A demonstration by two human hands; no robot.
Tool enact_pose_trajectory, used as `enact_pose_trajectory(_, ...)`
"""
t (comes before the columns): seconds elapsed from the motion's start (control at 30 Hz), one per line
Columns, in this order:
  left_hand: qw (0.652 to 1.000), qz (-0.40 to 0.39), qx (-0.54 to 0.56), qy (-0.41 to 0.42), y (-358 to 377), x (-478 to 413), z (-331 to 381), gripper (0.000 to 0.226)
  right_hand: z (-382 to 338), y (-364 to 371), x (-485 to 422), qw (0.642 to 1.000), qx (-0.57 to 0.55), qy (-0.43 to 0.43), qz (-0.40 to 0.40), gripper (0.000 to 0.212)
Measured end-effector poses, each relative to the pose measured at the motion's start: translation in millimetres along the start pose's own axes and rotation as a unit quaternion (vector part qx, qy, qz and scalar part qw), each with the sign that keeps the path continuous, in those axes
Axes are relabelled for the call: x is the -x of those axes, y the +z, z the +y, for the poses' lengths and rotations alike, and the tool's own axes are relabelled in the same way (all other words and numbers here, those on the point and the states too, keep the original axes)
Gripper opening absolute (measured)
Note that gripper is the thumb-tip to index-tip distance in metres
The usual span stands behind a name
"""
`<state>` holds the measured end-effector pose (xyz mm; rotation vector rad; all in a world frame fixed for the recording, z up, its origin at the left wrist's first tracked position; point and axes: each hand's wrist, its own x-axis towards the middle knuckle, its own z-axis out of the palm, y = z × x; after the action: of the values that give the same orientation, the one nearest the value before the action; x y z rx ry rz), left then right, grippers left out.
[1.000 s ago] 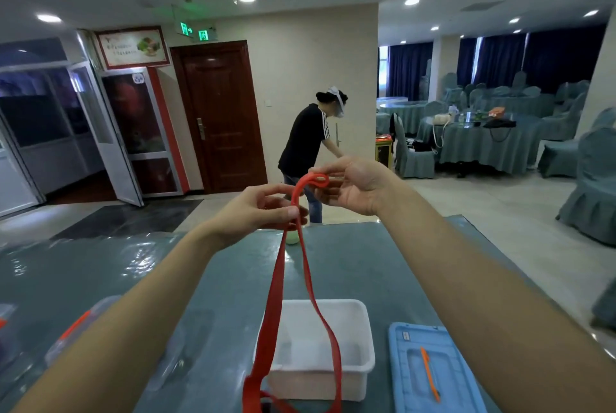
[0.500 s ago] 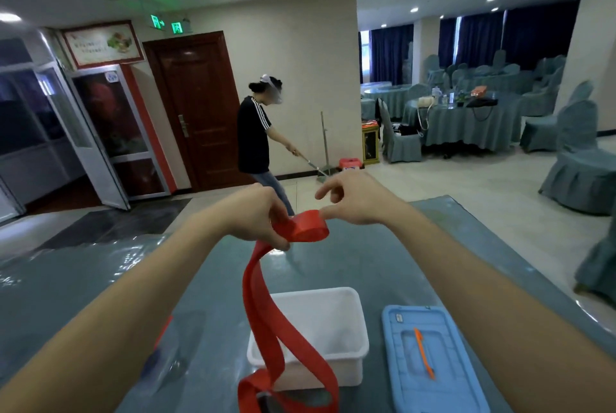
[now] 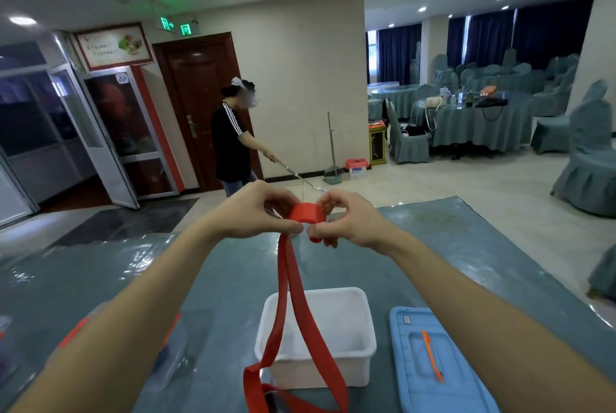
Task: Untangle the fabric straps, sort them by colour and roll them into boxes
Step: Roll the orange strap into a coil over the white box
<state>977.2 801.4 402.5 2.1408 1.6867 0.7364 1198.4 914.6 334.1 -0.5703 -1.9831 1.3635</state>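
A red fabric strap (image 3: 293, 306) hangs doubled from a small roll (image 3: 306, 212) held up above the table. My left hand (image 3: 256, 209) pinches the left side of the roll, thumb underneath. My right hand (image 3: 343, 217) pinches its right side with curled fingers. The two hanging lengths drop in front of an empty white box (image 3: 353, 329) and loop near the bottom edge of the view.
A blue lid (image 3: 430, 362) with an orange clip lies right of the white box. A clear container with an orange clip (image 3: 173, 339) shows behind my left forearm. The table has a teal cover (image 3: 450, 246). A person sweeps the floor beyond.
The strap's end has grown from a loose loop into a tighter roll between both hands. The hanging lengths have shortened and straightened. The camera view has shifted.
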Motion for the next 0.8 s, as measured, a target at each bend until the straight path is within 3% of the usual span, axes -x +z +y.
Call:
enact_pose_trajectory(0.23,0.995,0.026,0.088,0.029,18,8,0,0.039,-3,8,5,0.973,-0.232,0.009,0.002,0.056)
enact_pose_trajectory(0.43,0.984,0.078,0.16,0.021,47,8,-9,0.04,15,25,6,0.927,-0.374,0.028,0.007,0.059)
enact_pose_trajectory(0.5,0.978,0.088,0.19,0.001,49,11,-15,0.045,22,28,11,0.926,-0.376,0.028,-0.004,0.061)
enact_pose_trajectory(0.57,0.98,0.076,0.183,-0.014,47,16,-23,0.046,26,25,17,0.954,-0.297,0.03,-0.009,0.06)
enact_pose_trajectory(0.67,0.992,-0.012,0.118,-0.044,44,22,-26,0.044,21,8,26,0.997,-0.047,0.05,-0.034,0.051)
enact_pose_trajectory(0.73,0.997,-0.059,-0.003,-0.046,47,18,-21,0.043,11,-2,28,0.982,0.158,0.062,-0.085,0.05)
enact_pose_trajectory(0.8,0.989,-0.096,-0.112,-0.033,50,9,-8,0.043,1,-1,29,0.947,0.286,0.067,-0.13,0.06)
